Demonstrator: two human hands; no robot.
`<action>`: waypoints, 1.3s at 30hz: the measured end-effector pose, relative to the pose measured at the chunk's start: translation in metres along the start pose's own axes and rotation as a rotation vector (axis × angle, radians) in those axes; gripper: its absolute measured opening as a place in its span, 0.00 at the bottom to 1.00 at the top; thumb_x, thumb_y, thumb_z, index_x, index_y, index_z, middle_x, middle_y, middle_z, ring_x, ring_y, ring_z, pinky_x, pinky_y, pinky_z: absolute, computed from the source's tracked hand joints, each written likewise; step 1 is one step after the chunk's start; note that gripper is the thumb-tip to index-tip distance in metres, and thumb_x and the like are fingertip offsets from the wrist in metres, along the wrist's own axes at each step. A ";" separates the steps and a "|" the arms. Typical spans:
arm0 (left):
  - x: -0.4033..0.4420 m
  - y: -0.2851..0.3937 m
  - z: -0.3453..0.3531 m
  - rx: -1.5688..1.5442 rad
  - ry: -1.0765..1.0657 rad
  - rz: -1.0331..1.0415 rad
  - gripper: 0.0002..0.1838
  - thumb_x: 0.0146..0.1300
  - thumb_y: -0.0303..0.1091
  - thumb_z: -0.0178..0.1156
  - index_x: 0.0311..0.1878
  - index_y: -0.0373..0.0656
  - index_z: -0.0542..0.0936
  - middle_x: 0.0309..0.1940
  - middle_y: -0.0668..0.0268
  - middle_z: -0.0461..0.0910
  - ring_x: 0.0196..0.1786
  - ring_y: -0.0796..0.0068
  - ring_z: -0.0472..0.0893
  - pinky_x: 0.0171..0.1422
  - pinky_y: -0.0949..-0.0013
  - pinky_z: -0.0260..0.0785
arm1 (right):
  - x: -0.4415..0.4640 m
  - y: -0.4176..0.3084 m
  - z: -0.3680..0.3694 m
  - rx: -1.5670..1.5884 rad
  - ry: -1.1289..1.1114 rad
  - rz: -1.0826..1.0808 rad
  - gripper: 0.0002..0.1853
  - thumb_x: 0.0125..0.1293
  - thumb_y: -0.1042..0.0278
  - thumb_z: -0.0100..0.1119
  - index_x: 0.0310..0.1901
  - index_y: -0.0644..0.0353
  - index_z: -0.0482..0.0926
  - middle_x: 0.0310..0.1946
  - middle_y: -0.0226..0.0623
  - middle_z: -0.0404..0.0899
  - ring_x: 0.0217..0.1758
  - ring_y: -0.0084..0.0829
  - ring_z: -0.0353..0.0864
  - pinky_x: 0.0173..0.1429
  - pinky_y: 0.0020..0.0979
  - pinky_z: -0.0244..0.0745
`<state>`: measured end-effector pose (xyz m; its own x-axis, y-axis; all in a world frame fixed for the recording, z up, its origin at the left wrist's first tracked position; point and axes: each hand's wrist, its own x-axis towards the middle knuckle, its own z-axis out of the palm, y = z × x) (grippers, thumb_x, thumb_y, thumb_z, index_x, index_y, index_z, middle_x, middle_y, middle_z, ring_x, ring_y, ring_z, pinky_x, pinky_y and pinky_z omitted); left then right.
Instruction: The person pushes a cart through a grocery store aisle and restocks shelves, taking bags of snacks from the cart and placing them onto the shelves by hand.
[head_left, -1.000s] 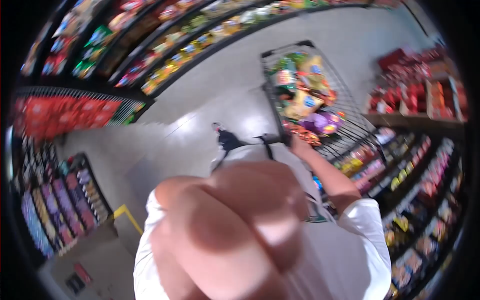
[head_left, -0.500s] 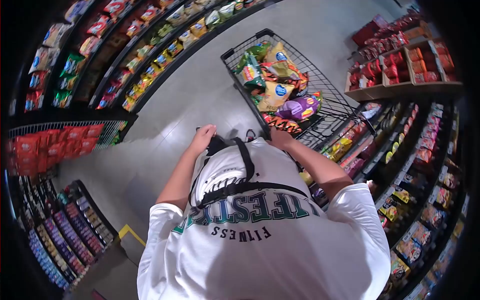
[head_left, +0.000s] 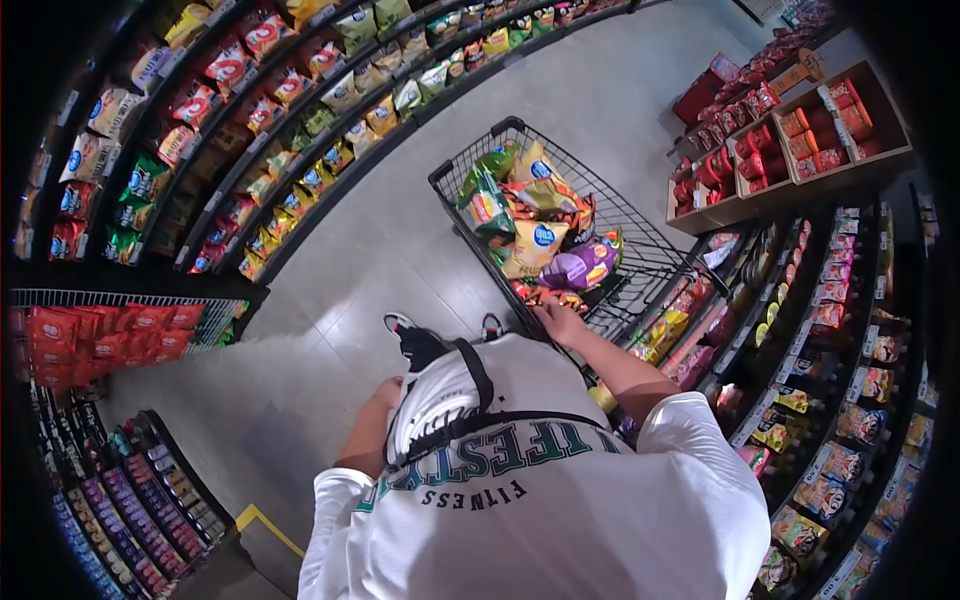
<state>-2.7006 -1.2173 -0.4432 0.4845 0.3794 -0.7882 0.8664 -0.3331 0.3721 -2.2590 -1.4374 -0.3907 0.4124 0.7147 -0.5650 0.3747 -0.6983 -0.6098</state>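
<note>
A black wire shopping cart [head_left: 640,215] stands in front of me, loaded with several snack bags. Among them are a green bag [head_left: 487,207], a yellow bag with a blue round label [head_left: 538,243] and a purple bag [head_left: 585,262]. My right hand [head_left: 560,322] is closed at the cart's near end, beside an orange-and-black bag [head_left: 550,297]; the exact grip is partly hidden. My left hand [head_left: 385,393] hangs low by the left side of my white shirt [head_left: 560,500], away from the cart, and its fingers are mostly out of sight.
Curved shelves of snack bags [head_left: 330,130] line the left. A wire rack with red packets [head_left: 110,335] and shelves of small containers [head_left: 140,500] stand nearer. On the right are cardboard bins with red packs [head_left: 770,150] and more snack shelves [head_left: 830,400]. Grey floor [head_left: 340,290] lies between.
My left hand has dropped back toward my side. The right hand stays at the cart's near end. The cart and shelves sit slightly lower in view, and my shoe now shows more.
</note>
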 end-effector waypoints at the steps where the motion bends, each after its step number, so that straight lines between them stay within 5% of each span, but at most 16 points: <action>1: 0.008 -0.007 0.002 -0.107 -0.072 -0.113 0.32 0.56 0.56 0.66 0.57 0.41 0.84 0.56 0.48 0.83 0.61 0.51 0.81 0.67 0.59 0.72 | 0.013 0.031 0.014 -0.011 0.130 -0.095 0.22 0.76 0.46 0.48 0.46 0.61 0.74 0.41 0.56 0.81 0.47 0.58 0.82 0.48 0.48 0.75; 2: 0.011 -0.020 0.015 -0.246 -0.063 -0.004 0.29 0.57 0.52 0.65 0.56 0.41 0.84 0.58 0.47 0.81 0.62 0.52 0.81 0.69 0.58 0.70 | 0.022 0.059 0.016 -0.182 0.279 -0.190 0.20 0.76 0.48 0.49 0.45 0.60 0.75 0.41 0.54 0.79 0.43 0.58 0.81 0.46 0.47 0.76; 3: 0.047 -0.071 0.048 0.184 0.224 0.041 0.26 0.58 0.47 0.62 0.57 0.43 0.84 0.58 0.47 0.81 0.62 0.54 0.81 0.68 0.58 0.71 | 0.016 0.048 0.012 -0.007 0.510 -0.304 0.18 0.76 0.51 0.51 0.42 0.60 0.74 0.41 0.52 0.77 0.38 0.56 0.79 0.44 0.47 0.75; 4: 0.036 -0.062 0.032 0.114 0.012 -0.023 0.25 0.59 0.41 0.58 0.60 0.44 0.82 0.58 0.49 0.81 0.59 0.55 0.83 0.66 0.57 0.72 | 0.030 0.044 0.007 0.087 0.474 -0.231 0.17 0.75 0.53 0.53 0.39 0.60 0.72 0.36 0.49 0.77 0.36 0.52 0.79 0.44 0.47 0.75; 5: 0.036 -0.065 0.028 0.184 0.015 0.200 0.24 0.62 0.40 0.55 0.60 0.46 0.81 0.55 0.48 0.83 0.56 0.54 0.84 0.62 0.55 0.74 | 0.046 0.038 0.001 0.181 0.443 -0.156 0.17 0.75 0.54 0.56 0.36 0.60 0.70 0.31 0.46 0.77 0.34 0.49 0.80 0.44 0.48 0.74; 9: 0.002 -0.043 0.003 0.064 0.063 0.000 0.22 0.67 0.46 0.51 0.58 0.47 0.83 0.50 0.50 0.85 0.53 0.52 0.84 0.59 0.54 0.75 | 0.049 0.036 -0.028 0.159 0.577 -0.073 0.18 0.70 0.54 0.63 0.35 0.60 0.68 0.21 0.45 0.74 0.26 0.48 0.78 0.37 0.47 0.74; 14: 0.018 -0.018 -0.003 -0.123 0.099 -0.103 0.25 0.71 0.52 0.48 0.59 0.47 0.82 0.53 0.52 0.84 0.55 0.46 0.82 0.64 0.55 0.73 | 0.052 0.027 -0.062 0.125 0.672 0.137 0.24 0.58 0.56 0.74 0.42 0.60 0.68 0.30 0.44 0.79 0.36 0.51 0.83 0.44 0.47 0.77; 16: 0.024 -0.019 -0.004 -0.184 0.121 -0.115 0.25 0.71 0.51 0.49 0.60 0.48 0.82 0.56 0.49 0.82 0.59 0.46 0.80 0.67 0.54 0.71 | 0.055 0.026 -0.061 0.070 0.812 0.028 0.27 0.57 0.60 0.75 0.46 0.62 0.67 0.34 0.44 0.78 0.37 0.46 0.81 0.45 0.43 0.75; 18: 0.032 -0.027 -0.004 -0.156 0.233 -0.071 0.24 0.72 0.51 0.48 0.60 0.48 0.82 0.57 0.49 0.81 0.61 0.47 0.79 0.68 0.54 0.70 | 0.053 0.024 -0.064 0.039 0.797 -0.033 0.30 0.59 0.62 0.72 0.58 0.63 0.69 0.47 0.50 0.78 0.53 0.49 0.81 0.60 0.41 0.75; 20: 0.100 -0.100 0.033 -0.034 0.334 -0.061 0.22 0.73 0.51 0.48 0.61 0.54 0.82 0.56 0.51 0.82 0.60 0.48 0.80 0.68 0.53 0.70 | 0.066 0.025 -0.063 -0.007 0.852 -0.330 0.26 0.61 0.63 0.69 0.58 0.62 0.72 0.50 0.52 0.76 0.56 0.54 0.79 0.63 0.42 0.74; 22: 0.071 -0.055 0.001 -0.339 0.197 0.000 0.21 0.73 0.49 0.50 0.61 0.55 0.83 0.55 0.53 0.83 0.61 0.49 0.79 0.67 0.54 0.70 | 0.060 0.031 -0.052 -0.155 0.844 -0.114 0.21 0.63 0.62 0.67 0.55 0.60 0.76 0.51 0.51 0.76 0.55 0.54 0.78 0.61 0.43 0.75; 24: 0.059 -0.035 -0.012 -0.154 0.361 -0.015 0.20 0.72 0.48 0.52 0.60 0.55 0.84 0.54 0.54 0.83 0.62 0.51 0.78 0.67 0.55 0.70 | 0.058 0.022 -0.056 -0.073 0.759 -0.026 0.18 0.64 0.63 0.66 0.54 0.57 0.77 0.51 0.48 0.76 0.54 0.53 0.79 0.59 0.44 0.76; 32: 0.131 -0.074 -0.053 -0.272 0.287 0.096 0.17 0.69 0.46 0.57 0.57 0.55 0.86 0.53 0.53 0.84 0.63 0.53 0.76 0.69 0.58 0.68 | 0.066 -0.001 -0.072 -0.071 1.029 -0.077 0.07 0.68 0.68 0.62 0.42 0.62 0.82 0.37 0.45 0.78 0.42 0.46 0.80 0.49 0.41 0.75; 36: 0.100 -0.014 -0.133 -0.118 0.355 -0.028 0.17 0.68 0.45 0.58 0.54 0.53 0.87 0.52 0.51 0.83 0.54 0.52 0.81 0.63 0.57 0.73 | 0.054 -0.039 -0.094 0.048 1.101 -0.008 0.06 0.67 0.70 0.63 0.42 0.63 0.82 0.36 0.43 0.77 0.37 0.42 0.79 0.45 0.38 0.75; 39: 0.140 -0.025 -0.169 -0.394 0.220 0.144 0.22 0.68 0.39 0.60 0.65 0.49 0.78 0.47 0.55 0.83 0.41 0.63 0.83 0.55 0.64 0.75 | 0.044 -0.091 -0.107 0.154 1.181 -0.063 0.06 0.64 0.73 0.65 0.41 0.61 0.84 0.35 0.41 0.76 0.38 0.42 0.78 0.47 0.40 0.74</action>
<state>-2.6337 -1.0103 -0.4800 0.5804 0.5412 -0.6085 0.7480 -0.0589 0.6611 -2.1862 -1.3465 -0.3003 0.9361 0.2124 0.2805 0.3516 -0.5934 -0.7240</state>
